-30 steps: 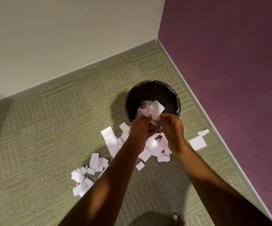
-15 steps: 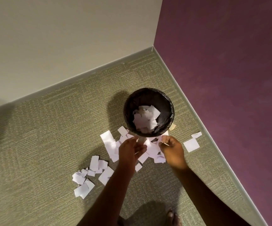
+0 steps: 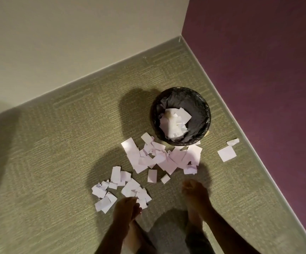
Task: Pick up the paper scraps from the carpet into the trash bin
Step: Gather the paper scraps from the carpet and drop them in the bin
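A round black trash bin (image 3: 202,107) lined with a dark bag stands on the green carpet near the room's corner, and white paper scraps (image 3: 174,121) lie inside it. A large heap of scraps (image 3: 159,156) lies on the carpet just in front of the bin. A second cluster of scraps (image 3: 119,187) sits further left and nearer me. Two single scraps (image 3: 226,154) lie to the right by the purple wall. My left hand (image 3: 126,208) hangs low at the near edge of the second cluster, holding nothing I can see. My right hand (image 3: 194,191) hovers loosely curled and empty below the large heap.
A beige wall (image 3: 75,43) and a purple wall (image 3: 258,70) meet in a corner behind the bin, each with a pale baseboard. Bare feet (image 3: 133,239) show at the bottom edge under my arms. Open carpet (image 3: 47,162) stretches to the left.
Both hands dropped their scraps into the bin, then drew back toward me and down to the carpet. The view has pulled away from the bin.
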Demonstrator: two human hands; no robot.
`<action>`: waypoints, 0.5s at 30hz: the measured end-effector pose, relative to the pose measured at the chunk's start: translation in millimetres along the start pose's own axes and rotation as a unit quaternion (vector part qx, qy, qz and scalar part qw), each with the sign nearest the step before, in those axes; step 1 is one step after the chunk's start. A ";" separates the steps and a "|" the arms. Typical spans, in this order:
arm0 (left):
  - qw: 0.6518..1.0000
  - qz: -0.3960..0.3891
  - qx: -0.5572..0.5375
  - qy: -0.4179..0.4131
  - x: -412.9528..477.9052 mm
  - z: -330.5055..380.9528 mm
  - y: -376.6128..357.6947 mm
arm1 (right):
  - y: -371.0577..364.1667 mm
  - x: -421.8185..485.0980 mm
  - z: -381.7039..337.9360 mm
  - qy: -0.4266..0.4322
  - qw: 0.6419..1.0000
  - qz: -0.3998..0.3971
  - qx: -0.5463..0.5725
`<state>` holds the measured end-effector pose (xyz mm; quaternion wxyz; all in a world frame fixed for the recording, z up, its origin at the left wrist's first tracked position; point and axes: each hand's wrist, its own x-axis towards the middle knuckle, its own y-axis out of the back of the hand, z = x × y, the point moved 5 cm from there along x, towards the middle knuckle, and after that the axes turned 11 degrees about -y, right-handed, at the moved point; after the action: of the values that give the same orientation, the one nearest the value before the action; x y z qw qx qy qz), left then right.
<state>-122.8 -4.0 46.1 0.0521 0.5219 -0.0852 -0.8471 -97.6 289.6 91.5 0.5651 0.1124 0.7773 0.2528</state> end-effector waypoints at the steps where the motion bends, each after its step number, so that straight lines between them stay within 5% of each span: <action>1: 1.000 -0.001 0.008 -0.007 3.6 -4.1 3.6 | -9.5 7.1 -0.4 0.008 0.999 -0.011 -0.030; 7: 0.999 0.034 0.039 -0.004 23.1 -31.8 15.4 | -61.6 49.3 7.3 0.051 0.979 -0.044 -0.192; 15: 0.980 0.191 0.039 0.030 82.2 -78.5 60.7 | -161.4 94.7 3.6 0.148 0.941 -0.128 -0.276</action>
<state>-89.7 -85.1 -48.4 0.1953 0.5227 -0.2145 -0.8017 -108.1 197.5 -71.0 0.4799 -0.1867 0.7599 0.3968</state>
